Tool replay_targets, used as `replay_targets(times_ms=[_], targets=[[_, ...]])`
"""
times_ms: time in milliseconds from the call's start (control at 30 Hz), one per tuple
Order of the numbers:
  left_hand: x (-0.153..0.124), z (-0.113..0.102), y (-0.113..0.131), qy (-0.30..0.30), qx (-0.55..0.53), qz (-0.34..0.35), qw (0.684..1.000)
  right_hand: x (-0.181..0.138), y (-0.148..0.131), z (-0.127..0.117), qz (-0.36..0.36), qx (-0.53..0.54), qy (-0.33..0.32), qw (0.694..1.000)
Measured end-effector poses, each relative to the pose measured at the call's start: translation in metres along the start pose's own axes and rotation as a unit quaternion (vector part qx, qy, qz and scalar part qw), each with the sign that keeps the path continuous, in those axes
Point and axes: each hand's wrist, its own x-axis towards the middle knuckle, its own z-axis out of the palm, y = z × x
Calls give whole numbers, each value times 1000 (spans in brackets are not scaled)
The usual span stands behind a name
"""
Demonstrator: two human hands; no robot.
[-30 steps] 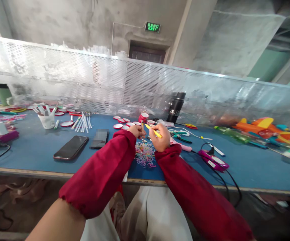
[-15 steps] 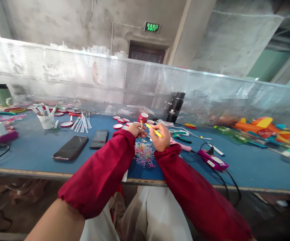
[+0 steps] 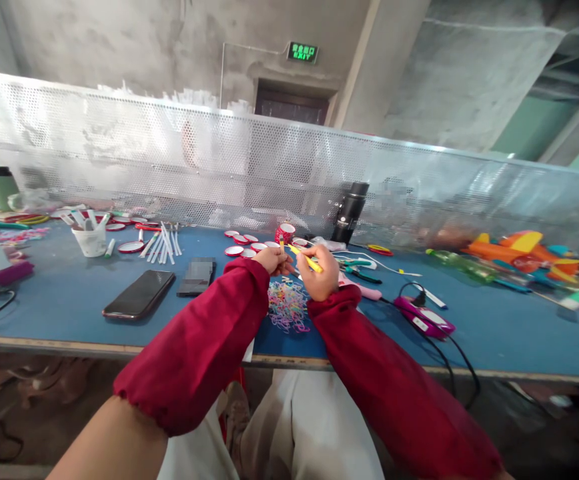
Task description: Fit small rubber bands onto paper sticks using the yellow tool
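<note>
My left hand [image 3: 271, 260] is closed, pinching a small upright tan stick-like piece [image 3: 282, 244] with a dark top; its exact kind is too small to make out. In my right hand [image 3: 322, 277] is a yellow pen [image 3: 313, 265], its tip pointing left towards that piece. Whether the tip touches it I cannot tell. Below both hands lies a loose heap of thin multicoloured rubber bands [image 3: 287, 308] on the blue table [image 3: 229, 327]. Just behind the hands stand a red patterned round container [image 3: 285, 233] and several red-rimmed white discs [image 3: 234, 251].
To the left lie a phone [image 3: 139, 295], a dark flat device [image 3: 197, 276], white sticks [image 3: 163, 245] and a white cup of pens [image 3: 90, 240]. On the right are a black bottle [image 3: 350, 213], pliers [image 3: 362, 273], a purple power strip [image 3: 425, 317] with cables and an orange toy plane [image 3: 514, 250].
The whole view has shifted very slightly. Both hands keep the same grip and position, with no clear movement of the pen or the tan piece.
</note>
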Motion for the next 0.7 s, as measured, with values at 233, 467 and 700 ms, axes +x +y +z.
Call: replay_targets(times_ms=[233, 467, 700], targets=[[-8, 4, 3, -17, 26, 9, 999, 0, -1, 0, -3, -7, -14, 1000], [-3, 2, -1, -25, 39, 21, 999, 0, -2, 0, -9, -6, -20, 1000], [-6, 4, 1, -23, 38, 18, 999, 0, -3, 0, -12, -7, -20, 1000]])
